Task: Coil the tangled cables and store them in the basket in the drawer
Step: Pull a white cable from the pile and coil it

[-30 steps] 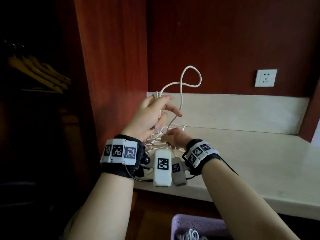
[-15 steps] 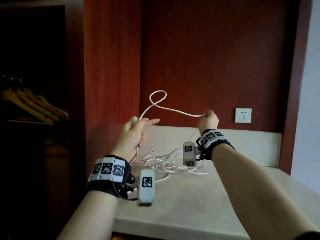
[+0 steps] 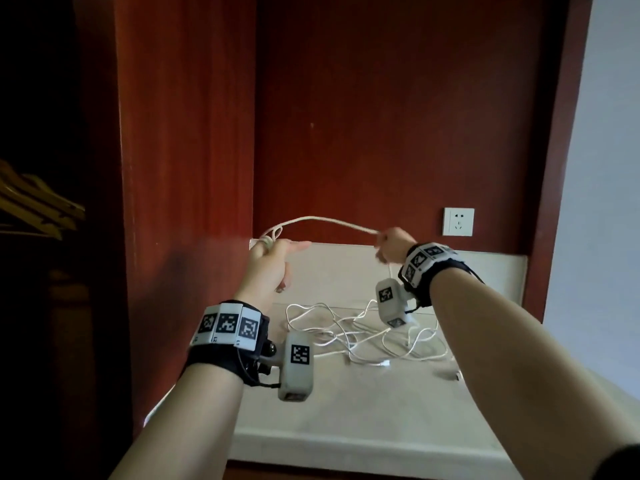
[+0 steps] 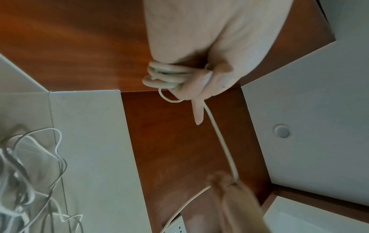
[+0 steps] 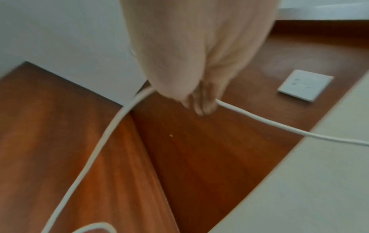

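A thick white cable [image 3: 322, 221] stretches in the air between my two hands above the counter. My left hand [image 3: 272, 258] holds several loops of it wound round the fingers [image 4: 165, 75], index finger pointing out. My right hand [image 3: 389, 244] pinches the same cable [image 5: 249, 116] further along, raised at the right. From there the cable drops toward a tangle of thin white cables [image 3: 363, 336] lying on the pale counter [image 3: 346, 410]. Neither the basket nor the drawer is in view.
Red-brown wood panels [image 3: 381, 116] close the niche at the back and left. A white wall socket [image 3: 459, 221] sits on the back panel by my right hand. Wooden hangers [image 3: 34, 206] hang in the dark space at far left.
The big loop that stood up between my hands has tightened into a small loop at my left hand. My right hand stays out to the right, the cable now drawn straighter.
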